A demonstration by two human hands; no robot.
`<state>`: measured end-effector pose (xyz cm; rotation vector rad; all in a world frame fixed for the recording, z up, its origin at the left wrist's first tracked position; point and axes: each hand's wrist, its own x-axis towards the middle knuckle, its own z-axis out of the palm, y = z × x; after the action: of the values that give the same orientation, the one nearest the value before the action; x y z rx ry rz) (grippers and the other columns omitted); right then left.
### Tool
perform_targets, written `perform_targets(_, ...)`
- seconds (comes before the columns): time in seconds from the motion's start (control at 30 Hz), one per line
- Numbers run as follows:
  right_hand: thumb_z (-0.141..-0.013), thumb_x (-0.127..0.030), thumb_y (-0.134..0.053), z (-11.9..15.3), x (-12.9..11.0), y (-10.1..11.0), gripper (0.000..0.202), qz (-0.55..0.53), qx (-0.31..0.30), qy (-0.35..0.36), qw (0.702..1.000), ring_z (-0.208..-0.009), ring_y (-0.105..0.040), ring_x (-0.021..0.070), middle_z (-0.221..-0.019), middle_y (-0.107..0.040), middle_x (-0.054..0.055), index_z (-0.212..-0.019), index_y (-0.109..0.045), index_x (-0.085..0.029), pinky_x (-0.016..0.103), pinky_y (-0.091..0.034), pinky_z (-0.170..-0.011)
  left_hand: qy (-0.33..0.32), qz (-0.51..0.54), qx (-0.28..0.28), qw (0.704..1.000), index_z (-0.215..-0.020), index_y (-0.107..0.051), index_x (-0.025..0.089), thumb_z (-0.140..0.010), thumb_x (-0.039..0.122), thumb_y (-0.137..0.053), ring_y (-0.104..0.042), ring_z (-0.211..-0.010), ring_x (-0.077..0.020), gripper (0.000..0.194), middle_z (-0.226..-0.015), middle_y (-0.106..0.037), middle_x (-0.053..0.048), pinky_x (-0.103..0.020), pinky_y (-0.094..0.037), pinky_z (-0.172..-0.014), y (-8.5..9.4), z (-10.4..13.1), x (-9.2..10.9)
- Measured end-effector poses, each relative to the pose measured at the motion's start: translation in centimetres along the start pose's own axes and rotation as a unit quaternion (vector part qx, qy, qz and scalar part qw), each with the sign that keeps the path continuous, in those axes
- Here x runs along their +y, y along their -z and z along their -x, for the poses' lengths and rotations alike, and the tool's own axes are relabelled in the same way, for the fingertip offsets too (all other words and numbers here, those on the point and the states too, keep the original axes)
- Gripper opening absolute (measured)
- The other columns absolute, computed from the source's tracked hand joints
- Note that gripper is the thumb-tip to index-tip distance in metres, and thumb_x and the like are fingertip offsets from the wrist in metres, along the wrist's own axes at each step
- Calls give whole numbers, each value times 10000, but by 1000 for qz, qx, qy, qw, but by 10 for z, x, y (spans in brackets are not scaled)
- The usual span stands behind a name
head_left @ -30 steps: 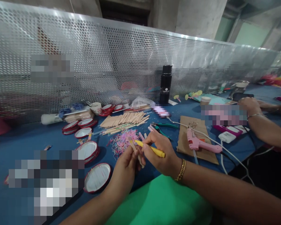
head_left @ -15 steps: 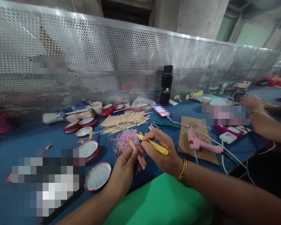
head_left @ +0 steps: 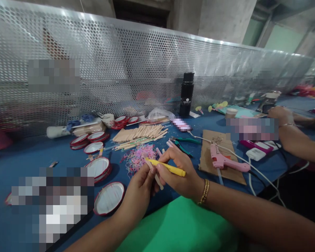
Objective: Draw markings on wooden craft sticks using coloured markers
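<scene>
Between the thumb and fingers of my left hand (head_left: 143, 183) is a wooden craft stick (head_left: 159, 181), tilted with its upper end pointing away from me. My right hand (head_left: 182, 171) grips a yellow marker (head_left: 170, 168) like a pen, and the marker's tip meets the stick near its upper end. Just behind both hands lies a tangled heap of small coloured rubber bands (head_left: 140, 155). A pile of loose craft sticks (head_left: 140, 133) is beyond the heap. To the left of my left hand lies a round red-rimmed lid (head_left: 109, 198).
More red-rimmed lids (head_left: 98, 168) are stacked at left. Green-handled pliers (head_left: 183, 145) lie behind my right hand. A pink glue gun (head_left: 223, 159) rests on cardboard (head_left: 206, 154), its cable trailing right. A black bottle (head_left: 187, 94) stands by the perforated metal screen (head_left: 99, 63). Another person's arm (head_left: 296, 136) is at right.
My right hand has moved slightly left, bringing the yellow marker's tip from beside the craft stick onto its upper end. My left hand stays nearly still with the stick.
</scene>
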<state>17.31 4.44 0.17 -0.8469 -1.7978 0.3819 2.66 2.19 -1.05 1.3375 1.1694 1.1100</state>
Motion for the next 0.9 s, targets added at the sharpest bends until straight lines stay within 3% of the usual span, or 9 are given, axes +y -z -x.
perform_targets(0.37,-821,-227,-587,0,1,-1,90,10,-17,7,1000,-741,-580,171,-707,-631,2,-737,-562,-207,350,-432,-784,-10,-7,3,1000,-693,-551,200,-857,516,-549,-410,-462,-99,355,-517,-517,47,-210,-311,-449,0,0,-2)
perform_targets(0.57,-804,-192,-580,-1,4,0,76,32,15,0,999,-707,-562,158,-722,-630,-3,-735,-553,-207,342,-430,-765,-26,-8,-9,1000,-688,-551,197,-909,439,-497,-392,-461,-91,332,-539,-513,46,-207,-293,-447,-1,0,1)
perform_targets(0.9,-816,-218,-576,1,-1,-1,78,5,-6,32,999,-733,-572,173,-709,-625,8,-741,-565,-198,348,-426,-780,-22,-4,-9,1000,-704,-537,196,-889,470,-517,-393,-477,-95,330,-540,-498,54,-210,-302,-459,1,-1,-3)
